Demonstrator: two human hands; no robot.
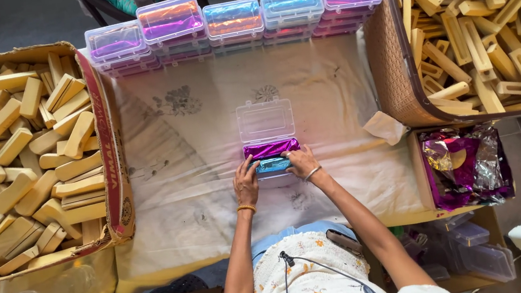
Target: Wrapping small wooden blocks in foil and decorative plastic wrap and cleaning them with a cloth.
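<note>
Purple foil (270, 148), teal foil (273, 163) (clear box (264, 121)), floral white cloth (204, 120)

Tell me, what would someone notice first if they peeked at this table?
Probably the shiny foil: a row of clear plastic boxes along the far edge glows purple, orange and blue. In the middle, the left hand and right hand press a blue foil-wrapped piece into an open clear box. Heaps of pale wooden blocks fill the cardboard box on the left and the basket on the right.
</note>
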